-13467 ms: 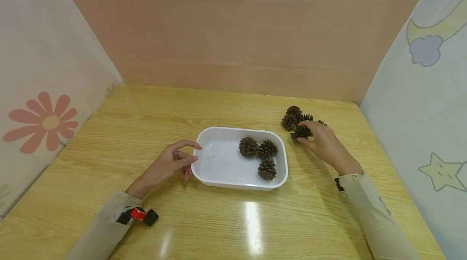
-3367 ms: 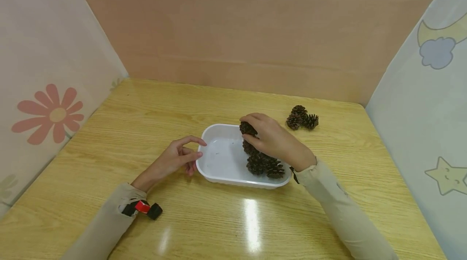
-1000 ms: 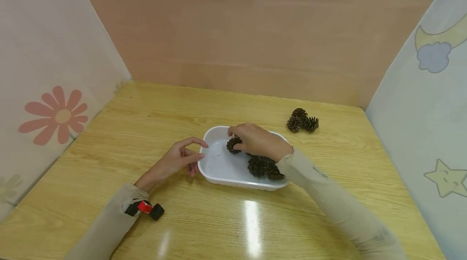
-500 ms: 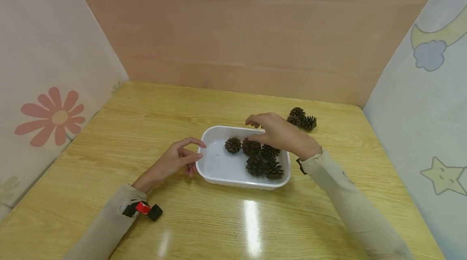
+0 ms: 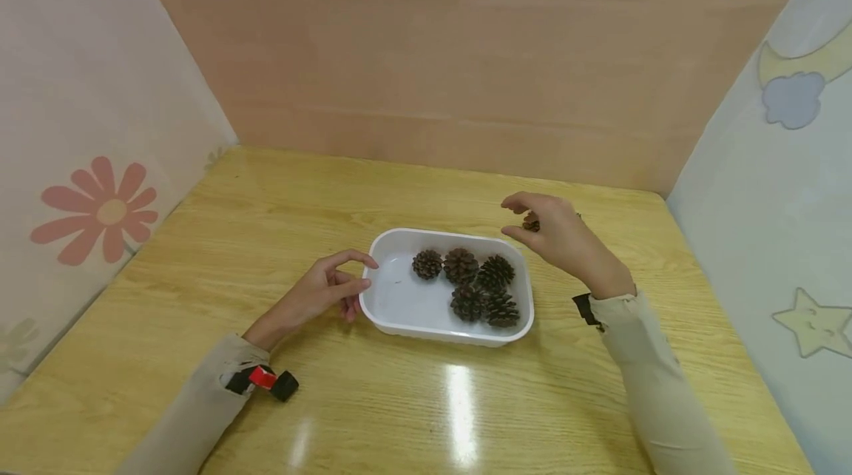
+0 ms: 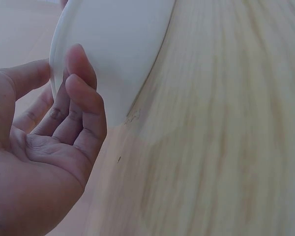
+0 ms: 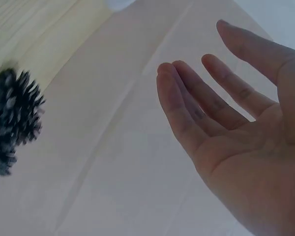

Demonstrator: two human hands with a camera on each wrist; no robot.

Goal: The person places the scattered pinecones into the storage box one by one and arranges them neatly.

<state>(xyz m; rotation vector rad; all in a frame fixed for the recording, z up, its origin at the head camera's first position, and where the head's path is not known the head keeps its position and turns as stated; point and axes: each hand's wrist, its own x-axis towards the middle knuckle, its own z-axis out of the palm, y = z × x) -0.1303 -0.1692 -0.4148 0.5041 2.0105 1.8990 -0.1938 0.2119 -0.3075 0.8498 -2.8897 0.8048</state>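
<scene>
A white oblong tray [image 5: 426, 334] holds several brown pine cones [image 5: 461, 266], bunched towards its right half, with one cone [image 5: 427, 264] a little to the left of the rest. My left hand [image 5: 319, 294] grips the tray's left end; in the left wrist view its thumb and finger are at the rim [image 6: 53, 59] and curled fingertips lie against the outer wall. My right hand [image 5: 562, 238] hovers beyond the tray's right back corner, fingers relaxed and apart, holding nothing in the right wrist view. Past it sit more pine cones [image 7: 12, 115], mostly hidden behind the hand in the head view.
The wooden table [image 5: 373, 408] reaches back to a plain brown backdrop [image 5: 426, 53]. Pale printed panels stand at the left [image 5: 80, 90] and right [image 5: 765, 238]. The left part of the tray floor [image 5: 399, 305] shows bare.
My right hand has let go of a pine cone at the left of the bunch in the tray, then moved right and back towards the cones on the table. My left hand stays at the tray.
</scene>
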